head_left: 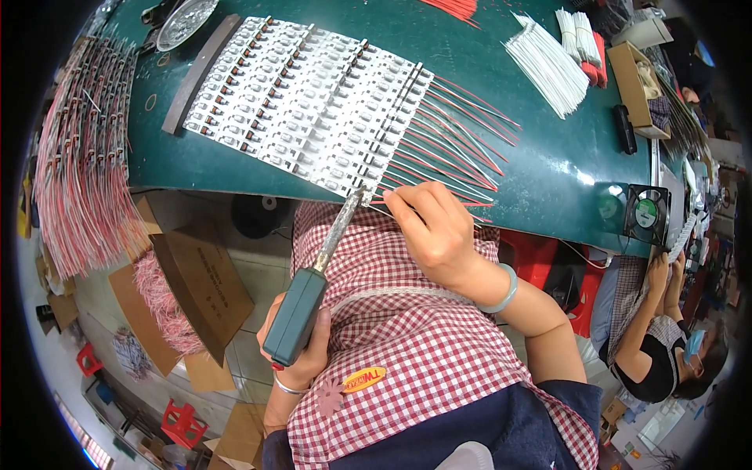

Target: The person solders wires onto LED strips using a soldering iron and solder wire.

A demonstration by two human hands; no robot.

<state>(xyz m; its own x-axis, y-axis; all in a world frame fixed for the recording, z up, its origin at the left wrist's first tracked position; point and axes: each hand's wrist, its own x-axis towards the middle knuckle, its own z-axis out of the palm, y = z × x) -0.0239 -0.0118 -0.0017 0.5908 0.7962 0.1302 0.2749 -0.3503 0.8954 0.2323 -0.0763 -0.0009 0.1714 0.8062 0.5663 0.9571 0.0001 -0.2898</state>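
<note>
My left hand [315,349] is closed round the dark green handle of a soldering iron [296,315]. Its long metal tip reaches the near corner of a white panel of small circuit boards [307,117]. Beside that tip, my right hand [440,235] pinches a thin wire at the panel's edge; fingers hide part of the wire. Red and white wires [454,149] fan out to the right from the panel's right edge. Rows of small dark and silver parts cover the panel, which lies on the green table [548,180].
A dark bar [202,74] lies along the panel's left end. Wired strips [86,149] hang over the table's left side. White wire bundles [546,66] lie far right, with a small fan [647,213] at the right edge. Below left stands a cardboard box [207,282]. A co-worker [654,352] sits at right.
</note>
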